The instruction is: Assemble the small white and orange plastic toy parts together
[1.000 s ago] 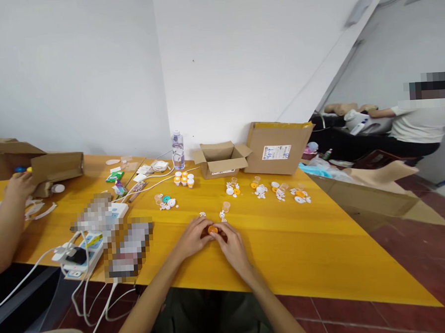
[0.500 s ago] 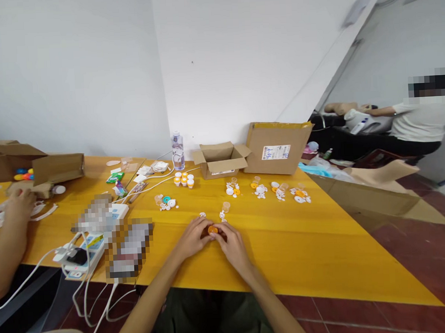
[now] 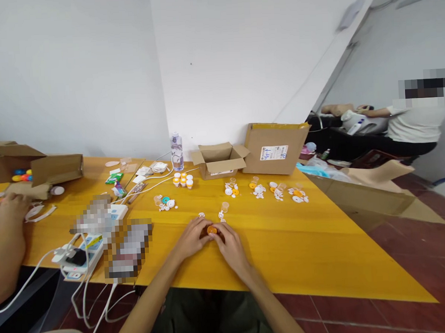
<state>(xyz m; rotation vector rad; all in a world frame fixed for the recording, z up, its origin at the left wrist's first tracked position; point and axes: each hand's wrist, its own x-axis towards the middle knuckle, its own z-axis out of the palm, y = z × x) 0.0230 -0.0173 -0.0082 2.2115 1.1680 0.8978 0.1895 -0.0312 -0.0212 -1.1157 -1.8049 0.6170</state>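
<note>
My left hand (image 3: 191, 238) and my right hand (image 3: 229, 244) meet over the yellow table (image 3: 286, 242), both closed around a small orange cap-like piece (image 3: 212, 230). Their fingertips touch it from either side, just above the tabletop. Just beyond my hands lie a few small white pieces (image 3: 221, 215) and a clear little cup (image 3: 225, 206). Farther back are clusters of white and orange small parts (image 3: 260, 189) and a group of small orange-and-white containers (image 3: 183, 179).
Two open cardboard boxes (image 3: 219, 159) (image 3: 274, 147) and a water bottle (image 3: 176, 151) stand at the back. A power strip (image 3: 81, 249) with white cables lies left. A co-worker's hand (image 3: 9, 211) rests at far left near another box (image 3: 28, 169). A seated person (image 3: 414, 124) is at right.
The co-worker's hand at far left has drawn back from the box down onto the table. My hands stay on the orange piece; the view has shifted slightly.
</note>
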